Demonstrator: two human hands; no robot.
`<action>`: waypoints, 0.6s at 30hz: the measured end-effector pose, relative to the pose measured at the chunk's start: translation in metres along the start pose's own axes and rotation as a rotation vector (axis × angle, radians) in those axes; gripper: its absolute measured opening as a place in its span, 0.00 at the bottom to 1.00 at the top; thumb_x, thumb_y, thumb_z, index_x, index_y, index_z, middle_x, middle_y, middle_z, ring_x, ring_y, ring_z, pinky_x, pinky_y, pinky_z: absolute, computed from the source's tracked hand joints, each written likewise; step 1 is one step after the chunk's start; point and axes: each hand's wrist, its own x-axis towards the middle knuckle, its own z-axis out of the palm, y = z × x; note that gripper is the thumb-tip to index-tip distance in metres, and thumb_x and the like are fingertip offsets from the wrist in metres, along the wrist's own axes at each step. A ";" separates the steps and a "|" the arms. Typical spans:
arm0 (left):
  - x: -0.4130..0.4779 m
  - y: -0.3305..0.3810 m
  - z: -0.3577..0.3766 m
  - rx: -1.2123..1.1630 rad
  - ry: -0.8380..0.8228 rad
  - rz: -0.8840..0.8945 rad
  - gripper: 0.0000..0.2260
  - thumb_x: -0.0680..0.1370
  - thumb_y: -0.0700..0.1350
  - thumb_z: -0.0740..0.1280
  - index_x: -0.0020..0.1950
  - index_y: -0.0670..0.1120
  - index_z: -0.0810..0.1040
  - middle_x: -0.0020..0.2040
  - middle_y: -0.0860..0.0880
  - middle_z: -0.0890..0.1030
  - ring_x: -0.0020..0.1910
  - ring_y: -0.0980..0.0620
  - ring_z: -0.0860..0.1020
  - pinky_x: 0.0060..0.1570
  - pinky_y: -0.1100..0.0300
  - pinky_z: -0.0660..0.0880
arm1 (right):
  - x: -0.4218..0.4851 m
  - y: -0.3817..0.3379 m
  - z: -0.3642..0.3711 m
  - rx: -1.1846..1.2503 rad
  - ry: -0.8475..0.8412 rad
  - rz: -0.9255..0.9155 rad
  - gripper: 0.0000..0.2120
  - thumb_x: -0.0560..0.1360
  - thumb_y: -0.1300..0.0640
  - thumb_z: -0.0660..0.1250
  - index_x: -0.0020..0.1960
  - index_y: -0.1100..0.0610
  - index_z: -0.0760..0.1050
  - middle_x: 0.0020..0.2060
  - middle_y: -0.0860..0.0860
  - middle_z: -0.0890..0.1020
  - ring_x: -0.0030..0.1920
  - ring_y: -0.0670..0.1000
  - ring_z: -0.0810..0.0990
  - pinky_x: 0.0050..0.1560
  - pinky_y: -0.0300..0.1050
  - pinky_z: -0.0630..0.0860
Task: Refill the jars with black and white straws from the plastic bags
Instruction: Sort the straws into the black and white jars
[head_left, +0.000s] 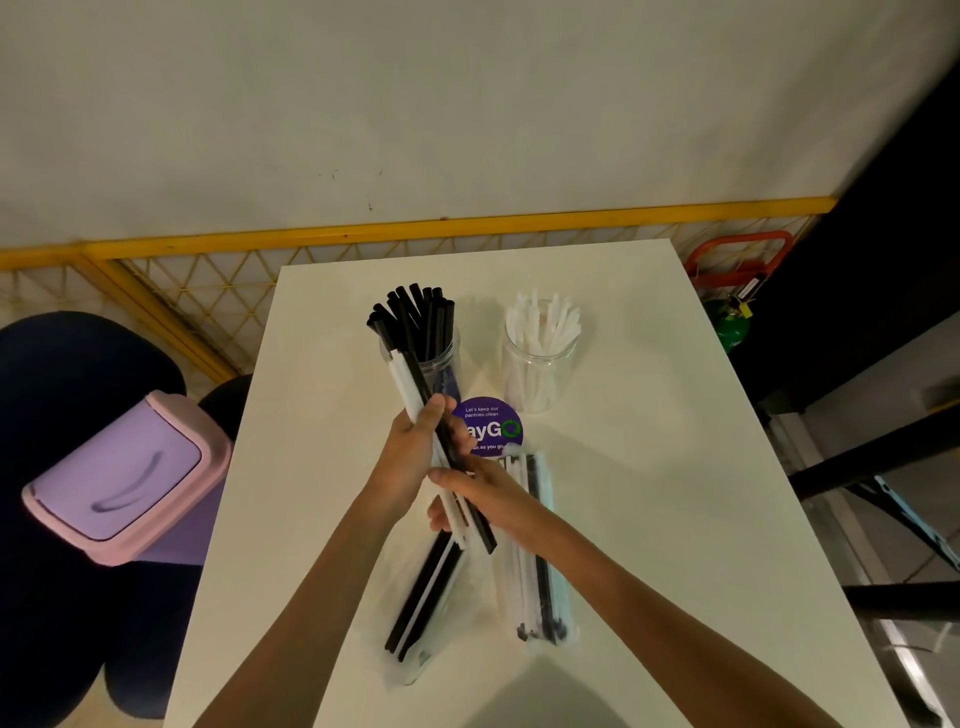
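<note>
Two clear jars stand at the table's far middle: the left jar (441, 358) holds several black straws (415, 312), the right jar (540, 374) holds white straws (545, 322). My left hand (415, 457) and my right hand (483, 493) both grip a mixed bundle of black and white straws (410, 379), held slanted above the table with its top near the black jar. Two plastic bags lie below my hands, each with black and white straws inside: the left bag (426, 603) and the right bag (535, 561).
A purple round sticker (493, 426) is stuck on the white table (675, 519). A lilac bin with a pink rim (124, 478) stands left of the table. A yellow railing (363, 234) runs behind it. Dark frames stand to the right.
</note>
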 end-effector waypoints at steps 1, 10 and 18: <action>0.000 0.002 0.006 0.007 0.018 0.010 0.10 0.82 0.44 0.56 0.45 0.43 0.73 0.28 0.49 0.76 0.30 0.51 0.76 0.34 0.60 0.78 | -0.002 0.000 0.000 -0.005 0.048 -0.009 0.05 0.76 0.57 0.65 0.52 0.55 0.72 0.32 0.54 0.80 0.32 0.50 0.80 0.42 0.47 0.80; 0.006 0.007 0.040 0.164 0.020 0.050 0.10 0.80 0.46 0.61 0.44 0.40 0.73 0.33 0.45 0.78 0.29 0.55 0.78 0.32 0.63 0.77 | -0.014 0.004 -0.014 -0.110 0.346 -0.220 0.08 0.78 0.57 0.64 0.40 0.49 0.71 0.18 0.43 0.70 0.19 0.43 0.67 0.22 0.32 0.64; 0.012 0.022 0.046 0.292 0.097 0.141 0.12 0.74 0.43 0.70 0.50 0.34 0.78 0.40 0.42 0.81 0.34 0.52 0.80 0.37 0.59 0.81 | -0.023 0.007 -0.035 -0.245 0.536 -0.284 0.10 0.76 0.48 0.64 0.51 0.54 0.74 0.39 0.48 0.81 0.40 0.45 0.81 0.42 0.39 0.77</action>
